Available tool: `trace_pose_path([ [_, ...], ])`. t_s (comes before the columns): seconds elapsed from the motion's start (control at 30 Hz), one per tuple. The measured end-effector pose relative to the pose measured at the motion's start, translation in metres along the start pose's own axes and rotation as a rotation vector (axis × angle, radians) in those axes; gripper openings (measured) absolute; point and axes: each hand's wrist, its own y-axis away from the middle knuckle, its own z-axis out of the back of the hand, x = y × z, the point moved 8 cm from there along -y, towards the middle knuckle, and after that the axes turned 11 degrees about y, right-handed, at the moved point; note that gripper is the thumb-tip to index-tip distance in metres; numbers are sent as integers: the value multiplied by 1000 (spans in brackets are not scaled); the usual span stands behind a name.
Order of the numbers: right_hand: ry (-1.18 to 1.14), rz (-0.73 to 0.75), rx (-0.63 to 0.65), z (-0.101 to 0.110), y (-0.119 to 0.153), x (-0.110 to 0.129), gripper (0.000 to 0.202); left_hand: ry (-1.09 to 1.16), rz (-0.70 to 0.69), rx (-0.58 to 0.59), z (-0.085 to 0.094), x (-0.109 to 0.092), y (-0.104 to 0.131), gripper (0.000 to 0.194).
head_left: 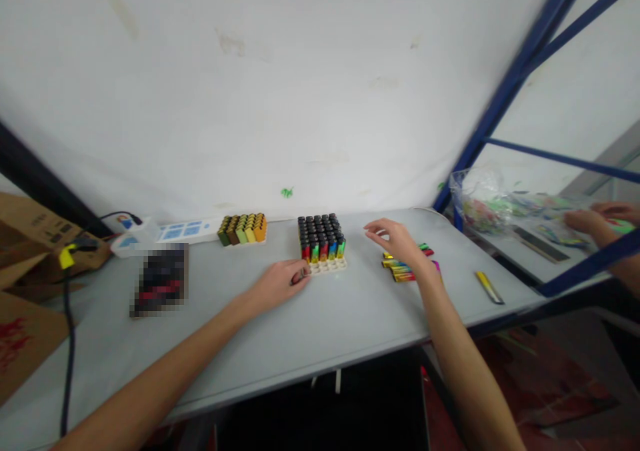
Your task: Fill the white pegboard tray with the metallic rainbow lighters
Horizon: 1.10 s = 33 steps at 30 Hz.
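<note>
A white tray point(334, 265) stands mid-table, filled with upright lighters point(321, 236) that have black tops and red, green, blue and yellow bodies. Empty slots show along its front row. My left hand point(283, 281) rests at the tray's front left corner, fingers curled around a small dark thing point(300, 276) too unclear to name. Above the table, right of the tray, my right hand point(394, 236) hovers with thumb and fingers apart and nothing visible between them. Under and beside its wrist lies a loose pile of shiny coloured lighters point(401, 270), partly hidden by the forearm.
Another tray of green, brown and yellow pieces point(243, 228) stands by the wall. Left are a power strip point(185, 230), a blurred-out dark object point(161, 280), cardboard boxes point(30, 344) and a cable. A yellow lighter-like piece point(489, 287) lies right. Beyond the blue frame point(470, 151), another person's hands point(590, 221) work near plastic bags.
</note>
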Motion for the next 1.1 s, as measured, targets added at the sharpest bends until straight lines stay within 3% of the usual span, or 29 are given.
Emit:
trace_pose_path([
  [0.2, 170, -176, 342, 13, 32, -71, 16, -1, -6, -14, -1, 3, 0, 17],
  [0.3, 188, -225, 490, 6, 43, -85, 13, -12, -1, -11, -2, 5, 0, 16],
  [0.4, 219, -245, 449, 3, 39, -82, 10, -4, -3, -15, -2, 5, -1, 13],
  [0.57, 108, -235, 271, 15, 24, -50, 22, 1, 1, -4, -2, 4, 0, 13],
  [0.77, -84, -27, 200, 23, 8, 23, 31, -11, -16, -13, -5, 6, 0, 10],
  [0.93, -217, 130, 211, -2, -1, 73, 26, -7, -37, -22, -3, 1, 2, 9],
  [1.1, -217, 166, 53, -21, -3, 90, 25, -23, -104, -55, 3, -5, 9, 8],
])
